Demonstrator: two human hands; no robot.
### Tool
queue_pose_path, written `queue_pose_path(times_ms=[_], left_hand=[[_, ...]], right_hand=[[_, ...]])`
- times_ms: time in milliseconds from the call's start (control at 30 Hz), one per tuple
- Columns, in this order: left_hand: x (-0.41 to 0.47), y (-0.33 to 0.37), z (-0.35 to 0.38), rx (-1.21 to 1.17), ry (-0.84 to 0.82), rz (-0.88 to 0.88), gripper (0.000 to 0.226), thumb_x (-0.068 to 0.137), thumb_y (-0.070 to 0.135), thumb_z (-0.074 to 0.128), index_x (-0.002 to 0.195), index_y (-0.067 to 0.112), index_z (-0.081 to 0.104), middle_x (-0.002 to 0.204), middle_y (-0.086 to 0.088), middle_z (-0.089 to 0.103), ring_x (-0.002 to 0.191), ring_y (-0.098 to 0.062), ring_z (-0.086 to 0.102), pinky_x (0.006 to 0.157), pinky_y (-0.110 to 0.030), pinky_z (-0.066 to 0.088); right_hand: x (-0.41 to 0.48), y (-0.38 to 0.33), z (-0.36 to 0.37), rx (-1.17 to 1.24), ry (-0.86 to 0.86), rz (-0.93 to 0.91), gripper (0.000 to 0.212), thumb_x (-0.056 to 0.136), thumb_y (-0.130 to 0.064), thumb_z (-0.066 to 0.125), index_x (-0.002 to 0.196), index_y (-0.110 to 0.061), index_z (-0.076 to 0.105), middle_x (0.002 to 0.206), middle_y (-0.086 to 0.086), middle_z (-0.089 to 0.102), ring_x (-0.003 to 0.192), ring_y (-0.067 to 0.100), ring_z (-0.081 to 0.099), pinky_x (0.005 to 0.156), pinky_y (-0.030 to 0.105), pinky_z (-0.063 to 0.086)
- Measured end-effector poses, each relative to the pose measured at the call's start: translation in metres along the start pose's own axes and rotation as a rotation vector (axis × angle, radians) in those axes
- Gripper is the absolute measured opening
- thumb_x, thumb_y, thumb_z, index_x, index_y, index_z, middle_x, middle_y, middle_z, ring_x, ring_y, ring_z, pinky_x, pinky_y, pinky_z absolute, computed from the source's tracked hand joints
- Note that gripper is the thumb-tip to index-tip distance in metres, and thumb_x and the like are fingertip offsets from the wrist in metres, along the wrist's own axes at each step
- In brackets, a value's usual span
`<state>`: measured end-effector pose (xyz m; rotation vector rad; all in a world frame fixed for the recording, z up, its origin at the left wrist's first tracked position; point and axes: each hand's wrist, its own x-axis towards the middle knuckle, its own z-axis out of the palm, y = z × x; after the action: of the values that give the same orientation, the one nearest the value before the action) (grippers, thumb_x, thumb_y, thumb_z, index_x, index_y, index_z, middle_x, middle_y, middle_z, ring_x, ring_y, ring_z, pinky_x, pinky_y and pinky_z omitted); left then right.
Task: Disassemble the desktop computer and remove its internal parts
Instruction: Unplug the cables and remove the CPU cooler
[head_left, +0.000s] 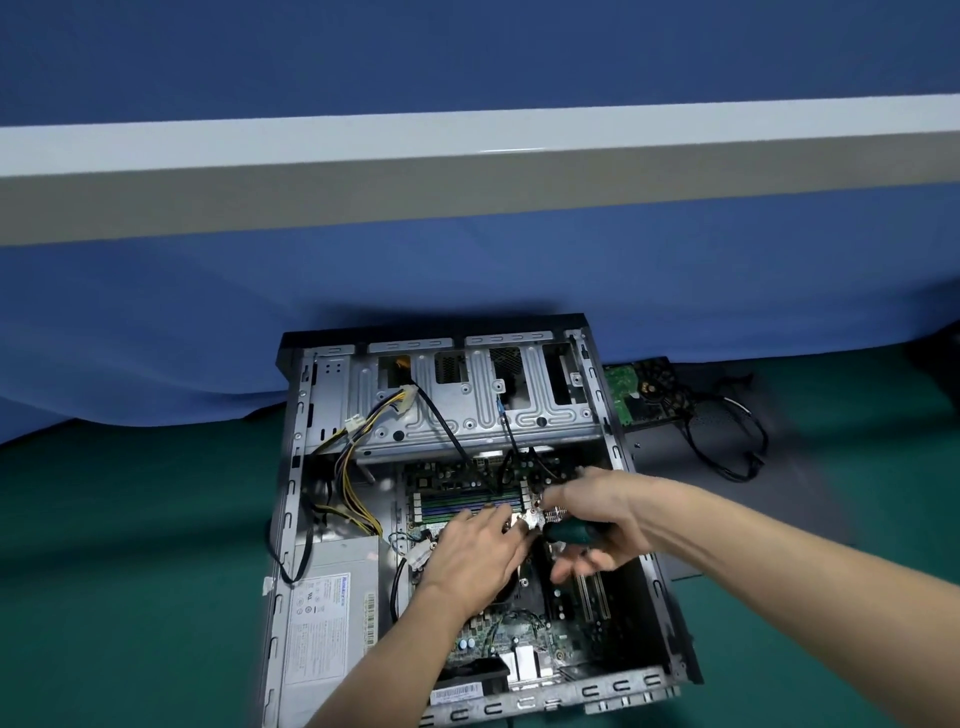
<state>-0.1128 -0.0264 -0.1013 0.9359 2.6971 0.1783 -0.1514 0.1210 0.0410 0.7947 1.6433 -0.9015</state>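
Black and silver metal desktop computer case (289, 519) lies on its side on the green surface (130, 571), side panel off. Its long axis runs away from the viewer, black front bezel at the far end. Grey power supply box (327, 613) sits in the near left corner, green motherboard (519, 629) to its right.

Left grip (475, 553): palm down over the middle of the board, fingers straight and pointing away, tips at the silver finned heatsink (525, 519); holds nothing.

Right grip (597, 512): forearm enters from the right, fingers curled round the green-handled screwdriver (569, 532). Handle lies crosswise, pointing left at the heatsink; tip blurred.

Outside the case, far right: bare green circuit board (623, 395) beside loose black cables (727, 441).
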Motion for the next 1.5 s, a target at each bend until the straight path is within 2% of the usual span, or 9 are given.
queue_pose_path(times_ms=[267, 433, 600, 700, 867, 1000, 1200, 1267, 1500], left_hand=[[0.0, 0.001, 0.005, -0.019, -0.001, 0.005, 0.04, 0.095, 0.01, 0.043, 0.133, 0.014, 0.032, 0.139, -0.005, 0.039, 0.128, -0.024, 0.039, 0.101, -0.043, 0.035], [-0.002, 0.001, 0.002, -0.136, 0.041, -0.018, 0.032, 0.088, 0.003, 0.042, 0.116, 0.015, 0.049, 0.118, 0.0, 0.049, 0.115, -0.017, 0.041, 0.105, -0.041, 0.031], [-0.001, 0.001, 0.007, -0.069, -0.043, -0.017, 0.033, 0.095, 0.009, 0.038, 0.127, 0.017, 0.043, 0.131, -0.002, 0.051, 0.132, -0.02, 0.034, 0.112, -0.04, 0.023], [-0.001, 0.004, 0.002, -0.076, -0.008, 0.005, 0.033, 0.095, 0.007, 0.04, 0.125, 0.022, 0.038, 0.125, 0.003, 0.052, 0.121, -0.019, 0.04, 0.109, -0.044, 0.032], [0.0, 0.002, 0.005, -0.026, -0.038, 0.018, 0.056, 0.089, 0.002, 0.043, 0.14, 0.016, 0.025, 0.143, -0.002, 0.039, 0.138, -0.025, 0.026, 0.112, -0.044, 0.022], [0.001, 0.001, 0.003, -0.056, -0.006, 0.005, 0.043, 0.087, 0.005, 0.042, 0.13, 0.013, 0.043, 0.128, 0.0, 0.049, 0.126, -0.022, 0.036, 0.107, -0.039, 0.026], [-0.002, 0.003, 0.005, -0.093, -0.02, -0.006, 0.06, 0.087, -0.002, 0.042, 0.141, 0.018, 0.027, 0.141, -0.005, 0.044, 0.139, -0.025, 0.027, 0.113, -0.043, 0.019], [-0.002, 0.004, 0.002, -0.101, 0.0, 0.006, 0.065, 0.083, -0.007, 0.042, 0.14, 0.019, 0.024, 0.14, -0.004, 0.044, 0.139, -0.026, 0.026, 0.112, -0.045, 0.021], [0.001, 0.0, 0.005, -0.113, 0.025, 0.02, 0.051, 0.086, 0.001, 0.046, 0.134, 0.016, 0.039, 0.13, 0.001, 0.047, 0.125, -0.023, 0.036, 0.103, -0.04, 0.03]], right_hand=[[-0.004, 0.003, 0.02, -0.673, 0.588, -0.463, 0.019, 0.081, -0.018, 0.068, 0.083, -0.012, 0.05, 0.089, 0.008, 0.065, 0.081, 0.027, 0.066, 0.063, 0.028, 0.045], [-0.007, 0.018, 0.021, -1.546, 0.45, -0.898, 0.008, 0.082, -0.009, 0.058, 0.089, -0.013, 0.058, 0.097, 0.013, 0.066, 0.09, 0.034, 0.064, 0.065, 0.034, 0.032], [-0.003, 0.019, 0.002, -0.662, 0.424, -0.518, 0.057, 0.09, -0.062, 0.046, 0.08, -0.007, 0.051, 0.064, 0.005, 0.062, 0.05, 0.021, 0.059, 0.046, 0.025, 0.039], [-0.001, 0.017, -0.004, -0.297, 0.083, -0.171, 0.037, 0.094, -0.039, 0.056, 0.087, -0.003, 0.046, 0.057, 0.008, 0.058, 0.029, 0.011, 0.045, 0.03, 0.016, 0.029], [0.0, 0.018, 0.0, -1.206, 0.454, -0.695, 0.011, 0.093, -0.016, 0.054, 0.102, -0.01, 0.055, 0.104, 0.009, 0.062, 0.097, 0.029, 0.062, 0.071, 0.032, 0.043], [0.001, 0.024, 0.02, -1.783, 0.441, -1.011, 0.014, 0.089, -0.005, 0.055, 0.093, -0.015, 0.063, 0.092, 0.003, 0.068, 0.087, 0.027, 0.066, 0.062, 0.033, 0.031], [-0.007, 0.012, 0.003, -0.146, 0.098, -0.225, 0.055, 0.092, -0.049, 0.054, 0.099, 0.004, 0.045, 0.069, 0.018, 0.065, 0.042, 0.023, 0.061, 0.041, 0.025, 0.047], [-0.007, 0.008, 0.004, -0.084, 0.017, -0.068, 0.039, 0.098, -0.034, 0.05, 0.094, 0.004, 0.044, 0.064, 0.017, 0.061, 0.029, 0.012, 0.046, 0.03, 0.017, 0.034], [-0.003, 0.02, 0.026, -1.774, 0.446, -0.909, 0.013, 0.092, -0.009, 0.052, 0.099, -0.014, 0.061, 0.097, 0.005, 0.068, 0.09, 0.028, 0.065, 0.067, 0.034, 0.036]])
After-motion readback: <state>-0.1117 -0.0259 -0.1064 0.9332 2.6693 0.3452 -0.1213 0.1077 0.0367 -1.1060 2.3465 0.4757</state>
